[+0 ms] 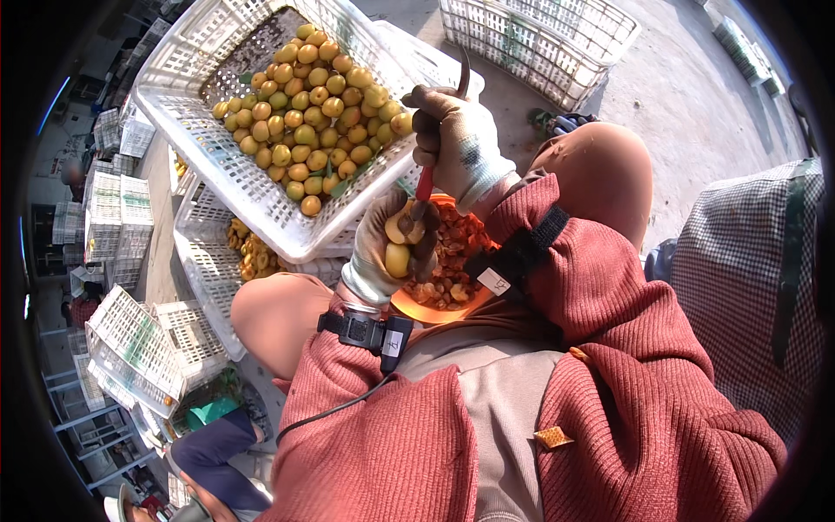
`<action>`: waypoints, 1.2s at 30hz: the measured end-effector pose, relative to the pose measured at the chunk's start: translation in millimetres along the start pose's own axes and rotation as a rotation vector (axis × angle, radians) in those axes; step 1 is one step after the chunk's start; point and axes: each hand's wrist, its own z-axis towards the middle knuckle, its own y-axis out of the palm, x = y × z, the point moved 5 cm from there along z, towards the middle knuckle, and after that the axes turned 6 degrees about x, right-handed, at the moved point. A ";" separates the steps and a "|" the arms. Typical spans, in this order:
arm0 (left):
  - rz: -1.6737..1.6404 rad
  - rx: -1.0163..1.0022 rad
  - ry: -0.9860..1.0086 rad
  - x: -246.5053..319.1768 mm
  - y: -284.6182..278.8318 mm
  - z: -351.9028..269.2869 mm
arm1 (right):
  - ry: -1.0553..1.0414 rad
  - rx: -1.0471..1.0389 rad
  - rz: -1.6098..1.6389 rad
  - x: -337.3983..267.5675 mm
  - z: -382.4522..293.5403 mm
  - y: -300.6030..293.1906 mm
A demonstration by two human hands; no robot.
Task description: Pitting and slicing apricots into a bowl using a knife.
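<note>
My left hand (393,243), in a soiled glove, holds yellow apricot-like fruit (396,260), with one piece above another. My right hand (460,140), also gloved, grips a tool with a red handle (425,184) whose lower end meets the left hand's fingers. A curved metal end (464,72) of it rises above the right fist. Beneath both hands, an orange bowl (436,316) between the knees holds wet reddish-orange pieces and brown stones. Beyond my left hand a tilted white plastic crate (215,166) carries a heap of whole yellow-orange fruit (306,124).
Under the tilted crate, a lower white crate (199,261) contains cut yellow fruit (251,251). Another crate (538,46) stands ahead on the concrete. A checked cloth (750,274) covers something at right. A seated person (215,457) is at lower left, near stacked crates (140,352).
</note>
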 end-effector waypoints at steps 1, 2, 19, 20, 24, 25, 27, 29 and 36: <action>0.056 0.006 0.033 -0.6 0.3 0.8 | -0.007 0.043 -0.036 0.9 2.7 -3.3; 0.038 0.169 0.069 -1.6 -6.6 1.5 | 0.003 0.097 -0.080 2.0 4.7 -6.1; -0.114 -0.008 0.190 11.0 -4.5 -0.9 | -0.502 -0.860 -0.539 6.9 -74.5 40.8; -0.094 0.110 0.210 17.9 -9.7 1.6 | -0.368 -0.680 -0.400 4.7 -61.5 33.1; 0.067 0.499 0.293 35.8 -23.1 -4.6 | -0.263 -0.328 -0.750 6.8 -29.8 10.2; 0.064 0.564 0.315 37.1 -24.9 -7.4 | -0.324 -0.342 -0.929 9.3 -29.0 7.9; 0.077 0.601 0.367 43.7 -25.6 -10.8 | -0.199 -0.425 -0.914 26.3 -32.6 2.3; 0.119 0.602 0.447 50.2 -24.9 -12.9 | -0.554 -0.511 -1.204 32.8 -41.1 9.6; 0.693 0.913 0.417 75.6 -23.4 -47.4 | -0.488 -0.610 -1.402 47.4 -37.2 2.2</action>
